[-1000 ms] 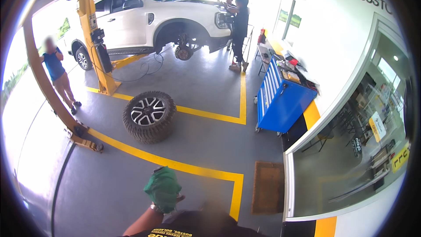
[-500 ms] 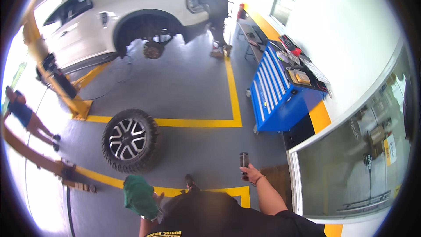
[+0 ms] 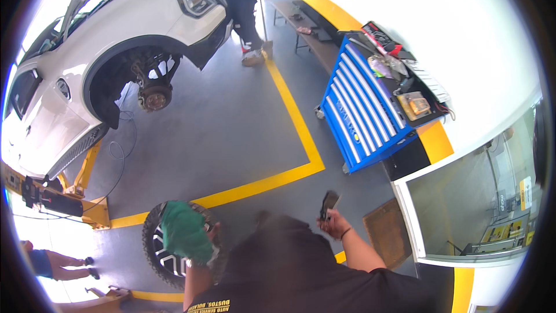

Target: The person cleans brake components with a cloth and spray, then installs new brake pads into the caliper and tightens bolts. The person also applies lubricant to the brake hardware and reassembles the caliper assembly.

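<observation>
A bunched green cloth (image 3: 184, 230) is in my left hand (image 3: 215, 235); the fingers show at the cloth's right side and the rest is mostly covered. Below it, a wheel with a knobby tyre (image 3: 152, 255) and a black-and-silver rim lies on the floor, partly hidden by the cloth and my forearm. My right hand (image 3: 334, 225) is closed around a short black handheld object (image 3: 329, 202) with a paler edge; its exact kind is unclear. Ahead on the left stands a white vehicle (image 3: 136, 20), its wheel off and the brake hub (image 3: 155, 98) bare.
A blue tool cabinet (image 3: 370, 130) on casters, with items on top, stands at the right by a bench (image 3: 307, 32). One person (image 3: 240, 8) is at the vehicle's front; another person's legs (image 3: 66, 262) show at the left. A yellow lift post base (image 3: 95, 213) and a brown mat (image 3: 387, 233) flank me.
My view has turned right and come nearer the vehicle and cabinet. The cloth in my left hand now overlaps the wheel. The black object in my right hand has tilted.
</observation>
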`<state>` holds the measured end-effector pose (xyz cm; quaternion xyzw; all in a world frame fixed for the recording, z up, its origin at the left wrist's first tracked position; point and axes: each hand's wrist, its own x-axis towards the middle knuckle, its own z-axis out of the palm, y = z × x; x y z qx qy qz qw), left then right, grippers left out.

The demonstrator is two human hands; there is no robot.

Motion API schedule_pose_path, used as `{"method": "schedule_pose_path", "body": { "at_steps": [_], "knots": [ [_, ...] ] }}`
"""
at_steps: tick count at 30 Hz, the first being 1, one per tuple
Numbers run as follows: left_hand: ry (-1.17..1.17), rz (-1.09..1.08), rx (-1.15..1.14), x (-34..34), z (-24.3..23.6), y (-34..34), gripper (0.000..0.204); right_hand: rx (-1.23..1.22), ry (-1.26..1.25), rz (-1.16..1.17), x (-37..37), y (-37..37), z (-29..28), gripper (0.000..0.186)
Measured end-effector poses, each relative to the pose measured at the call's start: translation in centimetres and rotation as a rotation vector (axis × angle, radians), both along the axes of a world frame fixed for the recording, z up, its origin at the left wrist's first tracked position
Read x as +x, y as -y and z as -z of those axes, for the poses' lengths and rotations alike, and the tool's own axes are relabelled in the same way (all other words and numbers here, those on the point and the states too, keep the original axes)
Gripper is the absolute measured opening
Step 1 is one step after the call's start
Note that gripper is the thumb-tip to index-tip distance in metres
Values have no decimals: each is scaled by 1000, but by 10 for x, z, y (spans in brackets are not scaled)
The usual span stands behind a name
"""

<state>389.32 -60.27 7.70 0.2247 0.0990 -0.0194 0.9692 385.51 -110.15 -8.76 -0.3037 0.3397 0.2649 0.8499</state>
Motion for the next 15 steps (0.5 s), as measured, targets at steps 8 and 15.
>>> {"method": "schedule_pose_path", "body": {
  "at_steps": [8,15],
  "knots": [
    [494,197,1939,237,-57,36,40,-21,690,-361,246,-138,-192,83],
    [782,191,1261,382,-120,72,27,24,960,-254,332,-234,-263,101]
  ]
}}
